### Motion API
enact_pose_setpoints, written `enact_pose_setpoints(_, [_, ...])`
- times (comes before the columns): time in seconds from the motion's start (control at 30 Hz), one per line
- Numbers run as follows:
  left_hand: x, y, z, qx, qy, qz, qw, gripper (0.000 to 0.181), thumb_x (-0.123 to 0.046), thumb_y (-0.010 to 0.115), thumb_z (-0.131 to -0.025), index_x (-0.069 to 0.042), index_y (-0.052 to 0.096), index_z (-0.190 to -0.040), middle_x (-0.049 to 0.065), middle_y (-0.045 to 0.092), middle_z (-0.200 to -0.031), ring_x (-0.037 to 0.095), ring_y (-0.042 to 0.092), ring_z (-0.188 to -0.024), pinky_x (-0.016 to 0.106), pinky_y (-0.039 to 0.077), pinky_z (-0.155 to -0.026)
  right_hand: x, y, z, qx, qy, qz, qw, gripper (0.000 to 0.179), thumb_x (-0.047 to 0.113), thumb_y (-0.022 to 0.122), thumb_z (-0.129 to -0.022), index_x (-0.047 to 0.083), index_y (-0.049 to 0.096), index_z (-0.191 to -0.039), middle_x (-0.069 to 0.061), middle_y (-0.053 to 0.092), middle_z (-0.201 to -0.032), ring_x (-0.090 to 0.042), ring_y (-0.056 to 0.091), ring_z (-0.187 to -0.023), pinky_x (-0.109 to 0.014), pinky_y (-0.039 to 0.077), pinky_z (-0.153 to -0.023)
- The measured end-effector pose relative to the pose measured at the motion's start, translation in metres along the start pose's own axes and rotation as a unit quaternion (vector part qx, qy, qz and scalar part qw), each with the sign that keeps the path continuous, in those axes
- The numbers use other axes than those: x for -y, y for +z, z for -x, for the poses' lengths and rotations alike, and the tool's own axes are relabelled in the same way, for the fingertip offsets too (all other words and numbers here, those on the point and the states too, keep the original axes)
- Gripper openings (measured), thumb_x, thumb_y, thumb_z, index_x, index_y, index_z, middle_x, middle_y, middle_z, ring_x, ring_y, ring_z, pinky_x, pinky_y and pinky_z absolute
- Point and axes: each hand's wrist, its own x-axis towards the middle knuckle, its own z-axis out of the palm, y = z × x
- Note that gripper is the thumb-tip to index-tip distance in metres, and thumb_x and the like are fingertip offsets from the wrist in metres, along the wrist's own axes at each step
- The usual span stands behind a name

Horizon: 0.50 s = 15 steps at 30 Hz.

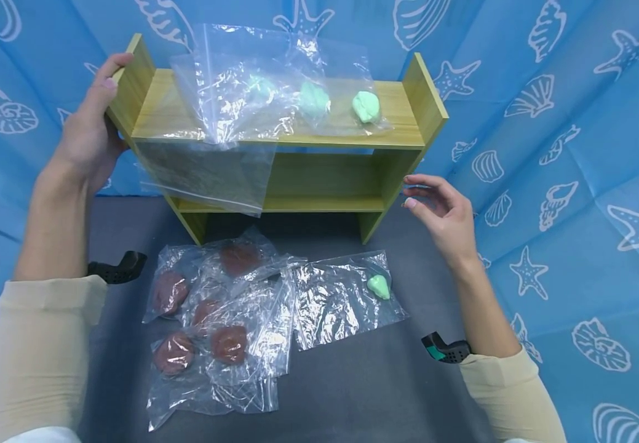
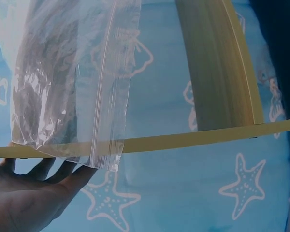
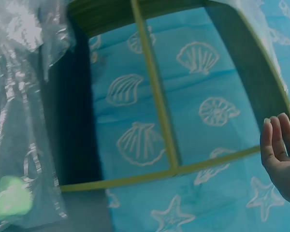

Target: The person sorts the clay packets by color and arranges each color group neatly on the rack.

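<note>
"Shelf (image 1: 327,178): where?"
"On the table (image 1: 352,387), with bags (image 1: 230,86) on top."
"Left hand (image 1: 83,138)?"
"Grips its left side."
"Right hand (image 1: 448,221)?"
"Just beside its right side, bent loosely, spread a bit."

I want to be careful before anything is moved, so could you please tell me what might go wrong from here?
The clear bag hanging over the front of the shelf could slip off. With the left grip on the shelf's side, a jolt might shift the bagged green lumps on top.
</note>
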Motion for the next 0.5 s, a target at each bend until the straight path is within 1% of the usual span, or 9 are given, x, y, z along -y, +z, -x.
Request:
enact_pose_setpoints(0.1, [0.0, 0.0, 0.0, -0.002, -0.002, 0.003, 1.0, 0.043, -0.037, 0.03, -0.106, -0.035, 0.04, -0.147, 0.005, 0.032, -0.137, 0.019, 0.036, -0.115, 0.046, 0.022, -0.094, -0.01, -0.005, 0.009, 0.006, 0.007, 0.001, 1.0, 0.035, -0.014, 0.064, -0.088, -0.01, 0.062, -0.123, -0.017, 0.066, -0.119, -0.025, 0.065, -0.104, -0.027, 0.053, -0.087])
enact_pose_setpoints(0.23, [0.001, -0.001, -0.001, -0.005, -0.004, 0.01, 0.9999, 0.042, -0.036, 0.03, -0.106, -0.035, 0.041, -0.146, 0.005, 0.031, -0.137, 0.02, 0.036, -0.114, 0.044, 0.026, -0.092, -0.026, -0.012, 0.023, 0.013, 0.019, 0.008, 0.9997, 0.036, -0.014, 0.063, -0.088, -0.011, 0.06, -0.124, -0.021, 0.063, -0.122, -0.027, 0.064, -0.104, -0.027, 0.053, -0.089])
enact_pose_setpoints(0.3, [0.001, -0.001, -0.001, -0.005, -0.003, 0.011, 0.9999, 0.042, -0.036, 0.031, -0.106, -0.034, 0.042, -0.146, 0.005, 0.031, -0.137, 0.02, 0.036, -0.114, 0.044, 0.027, -0.091, -0.034, -0.015, 0.03, 0.015, 0.027, 0.014, 0.9994, 0.037, -0.014, 0.063, -0.089, -0.011, 0.059, -0.125, -0.019, 0.064, -0.123, -0.026, 0.064, -0.105, -0.027, 0.052, -0.09])
enact_pose_setpoints(0.33, [0.001, -0.001, -0.001, -0.005, -0.002, 0.011, 0.9999, 0.042, -0.035, 0.031, -0.106, -0.034, 0.042, -0.146, 0.006, 0.032, -0.136, 0.02, 0.037, -0.113, 0.043, 0.028, -0.09, -0.037, -0.016, 0.034, 0.012, 0.031, 0.017, 0.9993, 0.037, -0.014, 0.063, -0.089, -0.012, 0.059, -0.126, -0.021, 0.063, -0.123, -0.026, 0.064, -0.105, -0.026, 0.052, -0.09])
enact_pose_setpoints(0.4, [0.001, 0.0, -0.001, -0.006, 0.001, 0.01, 0.9999, 0.042, -0.035, 0.03, -0.106, -0.033, 0.042, -0.146, 0.006, 0.033, -0.135, 0.02, 0.038, -0.112, 0.043, 0.029, -0.089, -0.045, -0.018, 0.041, 0.007, 0.041, 0.024, 0.9989, 0.037, -0.013, 0.064, -0.089, -0.011, 0.059, -0.126, -0.021, 0.063, -0.123, -0.025, 0.065, -0.104, -0.025, 0.052, -0.089])
enact_pose_setpoints(0.5, [0.0, 0.001, -0.002, -0.008, 0.007, 0.007, 0.9999, 0.042, -0.034, 0.03, -0.106, -0.031, 0.042, -0.146, 0.007, 0.035, -0.134, 0.02, 0.039, -0.111, 0.042, 0.031, -0.087, -0.056, -0.021, 0.053, 0.0, 0.055, 0.028, 0.9981, 0.037, -0.012, 0.064, -0.089, -0.012, 0.058, -0.126, -0.025, 0.061, -0.124, -0.027, 0.064, -0.104, -0.025, 0.053, -0.088])
